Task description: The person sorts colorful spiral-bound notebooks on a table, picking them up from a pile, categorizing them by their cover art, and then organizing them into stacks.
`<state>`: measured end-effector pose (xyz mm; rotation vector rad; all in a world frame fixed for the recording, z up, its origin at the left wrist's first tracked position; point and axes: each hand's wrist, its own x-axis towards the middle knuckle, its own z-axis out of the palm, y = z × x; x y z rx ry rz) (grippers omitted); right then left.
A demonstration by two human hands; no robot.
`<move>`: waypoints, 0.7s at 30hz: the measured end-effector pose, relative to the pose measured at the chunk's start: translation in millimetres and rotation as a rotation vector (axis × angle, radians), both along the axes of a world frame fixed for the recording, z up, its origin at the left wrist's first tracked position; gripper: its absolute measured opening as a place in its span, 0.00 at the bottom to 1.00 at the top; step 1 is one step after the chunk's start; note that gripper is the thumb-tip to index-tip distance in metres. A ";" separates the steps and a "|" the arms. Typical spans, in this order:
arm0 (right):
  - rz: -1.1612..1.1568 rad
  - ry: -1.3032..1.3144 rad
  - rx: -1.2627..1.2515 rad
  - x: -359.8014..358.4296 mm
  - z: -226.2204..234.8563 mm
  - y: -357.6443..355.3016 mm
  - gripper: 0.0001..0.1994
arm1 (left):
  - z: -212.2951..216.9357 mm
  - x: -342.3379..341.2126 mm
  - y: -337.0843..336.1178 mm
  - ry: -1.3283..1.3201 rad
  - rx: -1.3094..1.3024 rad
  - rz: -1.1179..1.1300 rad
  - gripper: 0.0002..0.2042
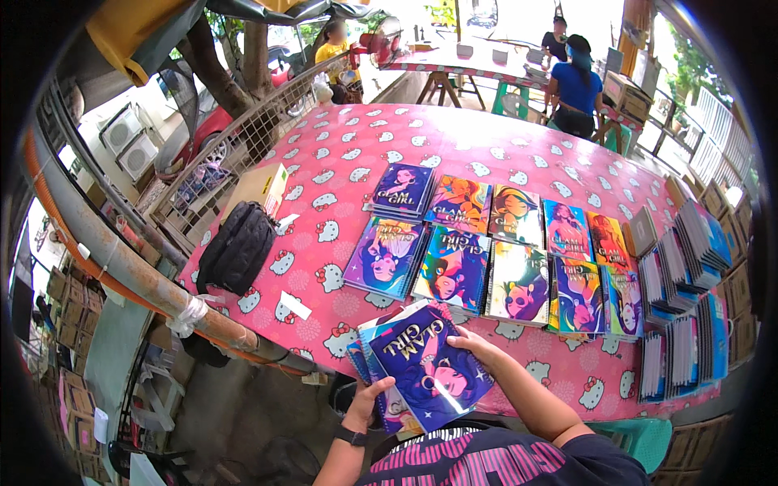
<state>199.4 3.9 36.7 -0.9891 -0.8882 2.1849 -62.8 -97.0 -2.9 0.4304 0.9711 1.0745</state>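
Observation:
A small bunch of spiral notebooks (429,373) is held in front of my body at the table's near edge. The top cover is dark blue-purple with a cartoon girl and large lettering, seen upside down; other notebooks fan out beneath it. My left hand (370,398), below a dark wristband, grips their left side, thumb on top. On the upper right edge, my right hand (476,347) closes with its fingers partly hidden. Beyond them, two rows of colourful notebooks lie in stacks, including a purple stack (387,255), a blue stack (452,267) and a white-covered stack (519,279).
Tall notebook piles (685,348) line the right side of the pink patterned table (478,130). A black bag (237,247) and cardboard box (258,186) sit at the left. A rusty pipe (162,283) runs along that side. People stand near a farther table; a green stool (640,441) is close by.

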 end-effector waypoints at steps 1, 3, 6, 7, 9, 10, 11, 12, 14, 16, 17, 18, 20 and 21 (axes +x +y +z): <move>-0.007 -0.052 -0.010 4.5 -3.9 0.4 0.40 | 14.6 8.5 0.9 0.027 0.062 0.008 0.26; -0.029 -0.104 0.034 -0.8 3.7 -5.5 0.41 | 27.6 11.6 -0.9 0.076 0.128 0.013 0.26; -0.064 -0.148 0.026 -16.8 23.2 -19.9 0.46 | 32.2 4.8 4.6 -0.112 0.032 0.007 0.26; -0.097 -0.184 0.121 -23.3 17.1 -25.5 0.48 | 38.9 1.2 0.8 -0.245 0.000 -0.083 0.27; -0.148 -0.226 0.239 -32.2 2.5 -32.0 0.53 | 66.5 2.8 0.5 -0.347 0.011 -0.113 0.27; -0.152 -0.173 0.182 -30.0 2.5 -32.7 0.53 | 72.9 2.6 2.1 -0.395 0.016 -0.128 0.28; -0.144 -0.115 0.125 -33.7 14.2 -36.2 0.52 | 62.8 -4.5 0.7 -0.362 -0.013 -0.132 0.26; -0.151 -0.068 0.067 -29.9 21.1 -38.5 0.51 | 58.1 -2.8 -1.5 -0.314 0.011 -0.154 0.26; -0.185 -0.064 0.054 -19.3 21.1 -42.2 0.49 | 51.9 6.4 -3.2 -0.223 0.052 -0.199 0.26; -0.238 -0.078 0.030 -6.6 25.6 -52.3 0.49 | 52.4 16.1 1.5 -0.236 0.004 -0.232 0.25; -0.289 -0.066 0.041 4.0 21.5 -61.4 0.50 | 52.1 24.9 5.0 -0.250 -0.018 -0.281 0.25; -0.315 -0.082 0.069 10.4 21.9 -71.6 0.50 | 50.4 31.6 4.4 -0.256 -0.053 -0.333 0.26; -0.392 -0.122 0.114 24.0 29.6 -82.7 0.51 | 51.7 42.4 8.6 -0.232 -0.077 -0.389 0.27; -0.425 -0.153 0.152 32.3 25.1 -87.9 0.51 | 63.1 53.5 11.9 -0.237 -0.060 -0.426 0.27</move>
